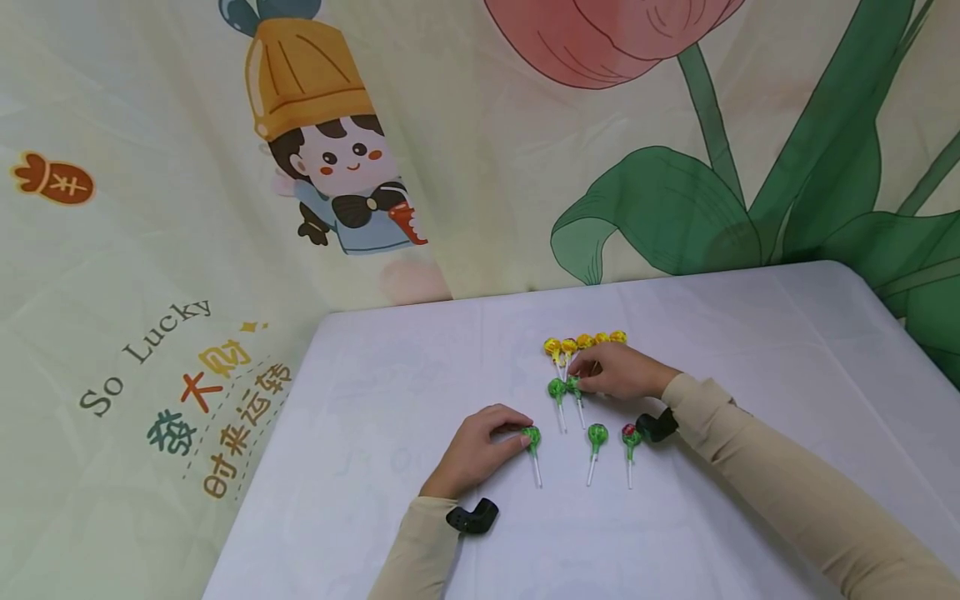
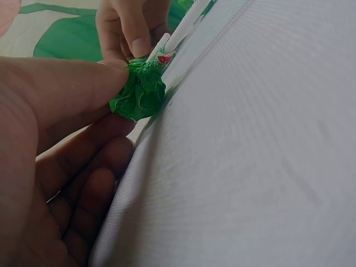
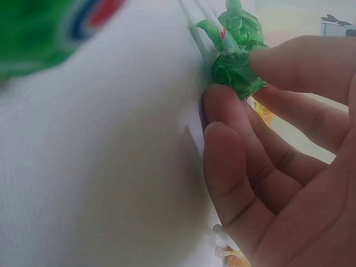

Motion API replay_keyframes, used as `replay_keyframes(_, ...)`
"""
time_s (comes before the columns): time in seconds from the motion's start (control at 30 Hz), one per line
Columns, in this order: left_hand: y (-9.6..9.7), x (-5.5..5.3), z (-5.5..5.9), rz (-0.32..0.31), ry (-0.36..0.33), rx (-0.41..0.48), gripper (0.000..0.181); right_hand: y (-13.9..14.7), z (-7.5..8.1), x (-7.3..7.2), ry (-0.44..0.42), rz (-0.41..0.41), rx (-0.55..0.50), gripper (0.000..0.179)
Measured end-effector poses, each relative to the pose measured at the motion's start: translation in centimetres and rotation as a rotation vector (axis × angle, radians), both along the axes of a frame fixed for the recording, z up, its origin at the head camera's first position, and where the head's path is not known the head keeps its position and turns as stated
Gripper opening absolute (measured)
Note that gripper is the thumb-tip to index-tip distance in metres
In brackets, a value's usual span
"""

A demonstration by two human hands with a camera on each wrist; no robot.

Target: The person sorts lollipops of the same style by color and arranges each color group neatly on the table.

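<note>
My left hand (image 1: 483, 446) pinches the head of a green-wrapped lollipop (image 2: 139, 94) between thumb and fingers; its white stick points toward me on the table. Farther up, my right hand (image 1: 618, 372) pinches another green lollipop (image 3: 239, 72) by its head. Close on its left lies a second green lollipop (image 1: 556, 388), sticks side by side. Just beyond the right fingers several yellow lollipops (image 1: 585, 341) lie in a row, some of their sticks hidden by that hand. Between my forearms rest a green lollipop (image 1: 597, 435) and a green one with a red patch (image 1: 630, 435).
A white cloth covers the table (image 1: 420, 367), whose far edge meets a printed backdrop (image 1: 480, 167) with a cartoon figure and a tulip. Black wrist cameras sit at my left wrist (image 1: 474, 517) and right wrist (image 1: 657, 426), the latter close beside the red-patched lollipop.
</note>
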State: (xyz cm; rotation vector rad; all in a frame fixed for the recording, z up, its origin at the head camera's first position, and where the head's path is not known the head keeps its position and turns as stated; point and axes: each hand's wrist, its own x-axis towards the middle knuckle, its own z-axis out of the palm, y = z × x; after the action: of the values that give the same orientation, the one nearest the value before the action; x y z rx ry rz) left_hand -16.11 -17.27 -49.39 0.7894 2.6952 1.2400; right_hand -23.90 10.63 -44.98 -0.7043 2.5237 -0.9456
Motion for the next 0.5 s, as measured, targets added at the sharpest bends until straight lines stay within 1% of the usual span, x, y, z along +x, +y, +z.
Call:
replay_keyframes(0.1, 0.01, 0.05, 0.05, -0.004, -0.005, 0.002, 0.023, 0.08, 0.07, 0.14, -0.013, -0.019, -0.005, 0.018)
replay_keyframes(0.3, 0.01, 0.21, 0.28, -0.005, -0.022, -0.003, 0.024, 0.44, -0.02, 0.36, -0.07, -0.077, -0.034, 0.022)
replay_keyframes(0.5, -0.02, 0.11, 0.37, -0.028, 0.012, -0.009, 0.024, 0.87, 0.25, 0.64, -0.091, -0.121, -0.037, 0.026)
